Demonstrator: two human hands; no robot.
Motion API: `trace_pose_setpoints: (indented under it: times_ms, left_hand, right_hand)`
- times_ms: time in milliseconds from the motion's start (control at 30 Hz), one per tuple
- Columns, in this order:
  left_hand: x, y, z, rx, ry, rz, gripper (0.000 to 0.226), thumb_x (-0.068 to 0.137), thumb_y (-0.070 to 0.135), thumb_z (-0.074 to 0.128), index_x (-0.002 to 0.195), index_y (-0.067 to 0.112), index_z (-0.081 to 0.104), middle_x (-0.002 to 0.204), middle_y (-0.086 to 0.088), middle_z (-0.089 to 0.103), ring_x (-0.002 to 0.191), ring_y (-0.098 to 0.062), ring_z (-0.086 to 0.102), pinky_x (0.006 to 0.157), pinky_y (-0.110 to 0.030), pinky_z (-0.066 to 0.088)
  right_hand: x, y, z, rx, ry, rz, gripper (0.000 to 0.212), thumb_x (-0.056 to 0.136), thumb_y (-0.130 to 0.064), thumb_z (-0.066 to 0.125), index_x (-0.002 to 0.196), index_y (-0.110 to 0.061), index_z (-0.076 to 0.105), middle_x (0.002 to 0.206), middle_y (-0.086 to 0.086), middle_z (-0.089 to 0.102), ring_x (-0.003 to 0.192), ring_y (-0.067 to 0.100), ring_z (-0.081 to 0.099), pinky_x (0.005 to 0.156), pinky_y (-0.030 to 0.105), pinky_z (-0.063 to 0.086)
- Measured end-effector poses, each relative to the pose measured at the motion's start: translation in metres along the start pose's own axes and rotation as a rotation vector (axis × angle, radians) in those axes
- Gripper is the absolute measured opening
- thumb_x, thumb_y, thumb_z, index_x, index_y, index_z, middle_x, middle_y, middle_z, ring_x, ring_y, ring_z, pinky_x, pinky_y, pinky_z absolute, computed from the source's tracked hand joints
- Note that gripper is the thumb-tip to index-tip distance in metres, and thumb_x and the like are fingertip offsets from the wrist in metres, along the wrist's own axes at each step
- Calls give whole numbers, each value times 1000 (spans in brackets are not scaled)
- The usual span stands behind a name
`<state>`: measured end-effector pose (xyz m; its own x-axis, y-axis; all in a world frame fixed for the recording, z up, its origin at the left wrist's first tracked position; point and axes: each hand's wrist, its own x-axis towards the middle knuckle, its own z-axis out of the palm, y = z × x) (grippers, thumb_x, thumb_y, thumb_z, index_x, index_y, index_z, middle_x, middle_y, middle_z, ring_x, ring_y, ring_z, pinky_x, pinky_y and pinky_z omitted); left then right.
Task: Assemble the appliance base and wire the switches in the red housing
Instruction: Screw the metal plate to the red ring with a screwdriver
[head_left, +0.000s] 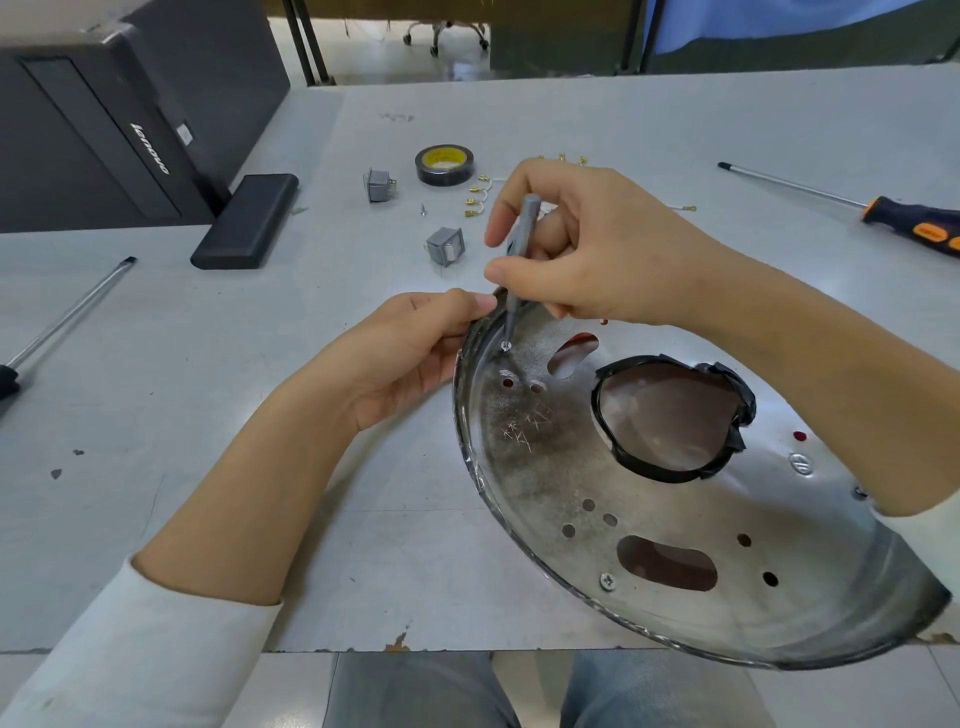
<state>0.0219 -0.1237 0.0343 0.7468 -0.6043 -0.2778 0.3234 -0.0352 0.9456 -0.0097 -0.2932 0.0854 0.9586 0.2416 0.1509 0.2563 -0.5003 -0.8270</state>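
Observation:
A round metal base plate (649, 530) lies tilted at the table's near right, with a tape-rimmed round hole and red housing showing through its openings. My left hand (410, 353) grips the plate's far left rim. My right hand (587, 244) holds a slim grey screwdriver (519, 249) upright, its tip on a small screw (505, 346) near that rim. Two grey switches (380, 184) (445, 246) lie beyond the plate, beside short white wires with brass terminals (475, 195).
A roll of black tape (445, 164) and a loose screw (423, 209) lie mid-table. An orange-handled screwdriver (883, 213) rests far right, another screwdriver (67, 317) at left. A black case (247, 221) and a black computer tower (104, 130) stand at the far left.

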Motion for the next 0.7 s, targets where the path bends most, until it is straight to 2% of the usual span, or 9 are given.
trace_pose_setpoints:
  times_ms: [133,367,467,533,633,700]
  left_hand:
    - [0,0,-1,9,5,8,46,96,15,49,58,15,75,62,1,70,55,-7,65,56,-18,53]
    - [0,0,-1,9,38,0,42,96,13,49,62,12,74,63,0,69,54,-8,64,54,-18,52]
    - [0,0,0,-13,56,-6,28,95,13,50,73,6,66,66,-6,60,53,-8,61,54,-18,52]
    - [0,0,-1,-21,53,-3,29,96,14,50,74,5,66,65,-5,63,54,-8,62,54,-18,52]
    - [0,1,0,8,29,6,26,97,13,47,81,3,66,64,-1,70,57,-6,65,55,-17,52]
    - [-1,1,0,9,25,4,26,97,13,47,83,3,66,66,-1,71,58,-7,66,55,-17,53]
  right_hand:
    - [1,-2,-1,31,-15,5,22,85,-19,69,81,-7,51,43,3,58,25,13,36,34,18,31]
    - [0,1,2,-49,86,-3,41,75,-35,77,67,-16,42,38,2,52,26,12,36,32,17,29]
    - [1,3,4,-61,75,-22,31,79,-28,74,74,-16,47,40,-6,55,28,7,41,36,10,31]
    - [1,3,3,-49,23,-22,21,81,-22,73,83,-15,53,43,-12,57,32,5,46,40,7,33]
    - [0,2,0,-7,-68,8,10,84,-19,70,86,-17,60,47,-4,60,35,4,49,41,7,35]
    - [0,1,-2,14,-127,27,4,89,-18,63,87,-17,60,52,0,63,34,6,44,39,13,36]
